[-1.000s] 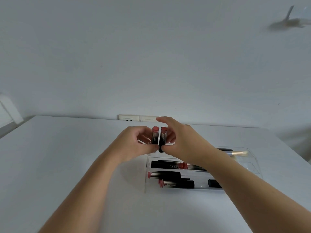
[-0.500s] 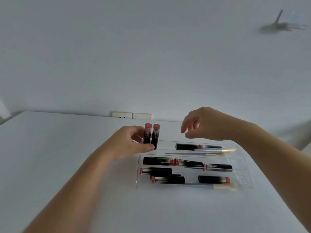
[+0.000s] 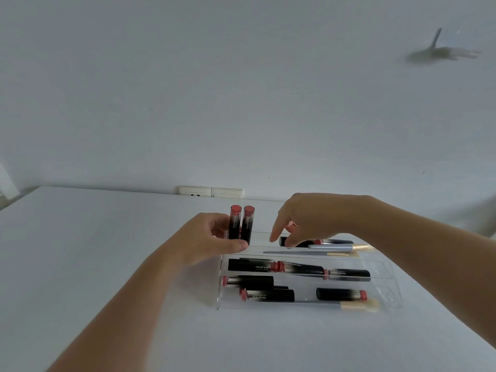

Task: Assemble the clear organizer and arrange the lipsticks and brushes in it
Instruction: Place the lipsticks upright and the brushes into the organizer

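My left hand [image 3: 212,237] grips two upright black red-capped lipsticks [image 3: 241,224]; right-hand fingers [image 3: 279,232], open, reach the clear acrylic organizer's [image 3: 389,296] back-row black lipstick [image 3: 303,242], next to pinch.

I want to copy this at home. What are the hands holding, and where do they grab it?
The left hand holds two upright lipsticks by their lower black ends. The right hand touches a lying lipstick; grip unclear.

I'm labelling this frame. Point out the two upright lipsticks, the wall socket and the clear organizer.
upright lipsticks [image 3: 241,226], head view, on the left tube's dark barrel.
wall socket [image 3: 194,191], head view, on its left plate.
clear organizer [image 3: 386,269], head view, on a bare right-end wall.
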Tool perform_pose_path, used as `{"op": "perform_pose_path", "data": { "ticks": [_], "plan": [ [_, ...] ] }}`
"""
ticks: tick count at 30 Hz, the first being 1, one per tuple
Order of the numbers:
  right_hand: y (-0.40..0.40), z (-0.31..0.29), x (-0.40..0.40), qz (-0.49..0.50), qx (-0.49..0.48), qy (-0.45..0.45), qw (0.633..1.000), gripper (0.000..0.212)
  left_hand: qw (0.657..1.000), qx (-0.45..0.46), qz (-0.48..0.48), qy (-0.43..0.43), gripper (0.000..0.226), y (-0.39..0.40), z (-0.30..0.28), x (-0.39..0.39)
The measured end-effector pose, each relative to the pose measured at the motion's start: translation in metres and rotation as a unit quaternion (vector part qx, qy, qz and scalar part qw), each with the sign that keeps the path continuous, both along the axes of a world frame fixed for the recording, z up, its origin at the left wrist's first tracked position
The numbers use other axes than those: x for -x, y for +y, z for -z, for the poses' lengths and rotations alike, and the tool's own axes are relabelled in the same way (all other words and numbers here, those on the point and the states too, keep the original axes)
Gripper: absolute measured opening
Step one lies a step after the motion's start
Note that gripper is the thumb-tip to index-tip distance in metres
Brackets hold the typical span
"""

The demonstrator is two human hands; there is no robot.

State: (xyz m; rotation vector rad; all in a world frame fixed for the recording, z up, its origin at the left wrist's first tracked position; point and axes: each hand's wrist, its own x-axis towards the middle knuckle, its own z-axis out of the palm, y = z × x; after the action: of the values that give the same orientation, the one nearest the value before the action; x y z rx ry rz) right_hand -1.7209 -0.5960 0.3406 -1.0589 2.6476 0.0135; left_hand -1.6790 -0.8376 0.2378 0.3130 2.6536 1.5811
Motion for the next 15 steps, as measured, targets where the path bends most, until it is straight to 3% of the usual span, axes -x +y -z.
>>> {"op": "perform_pose_path", "data": {
  "ticks": [15],
  "plan": [
    [-0.0034,0.0027,0.0052,-0.064,-0.088,0.089,0.99,0.016,1.0,0.015,0.002,0.02,0.031,0.0005,-0.0024,-0.0005]
  ]
}}
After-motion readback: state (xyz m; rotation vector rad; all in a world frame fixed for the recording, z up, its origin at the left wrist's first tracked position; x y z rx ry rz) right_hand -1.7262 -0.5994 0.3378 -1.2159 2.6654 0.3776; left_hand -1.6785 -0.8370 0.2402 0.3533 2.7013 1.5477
